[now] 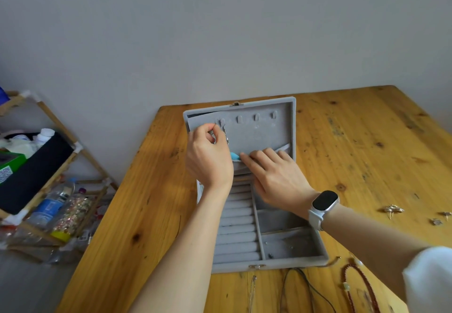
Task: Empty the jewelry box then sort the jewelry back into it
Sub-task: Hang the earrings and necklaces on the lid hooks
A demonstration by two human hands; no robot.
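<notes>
The grey velvet jewelry box (288, 242) lies open on the wooden tabletop (151, 190), its lid (259, 136) laid back on the far side, with a row of small hooks along the lid's far edge. The left hand (208, 156) pinches the top of a thin silver necklace chain (225, 135) right at the leftmost hook (222, 122); the chain hangs from that grip toward the near side, its long axis running straight down the lid's lining. At its lower end a small blue pendant (235, 156) sits at the mouth of the lid's elastic pocket (281, 148). The right hand (276, 176) rests there with straight fingers, the fingertips (244, 158) just right of the pendant, holding nothing. So the hook is nearest the left hand and the pendant nearest the right, likely to be tucked into the pocket. More necklaces, a red bead strand (362, 285) and earrings (393, 210) lie unsorted on the near and right tabletop.
</notes>
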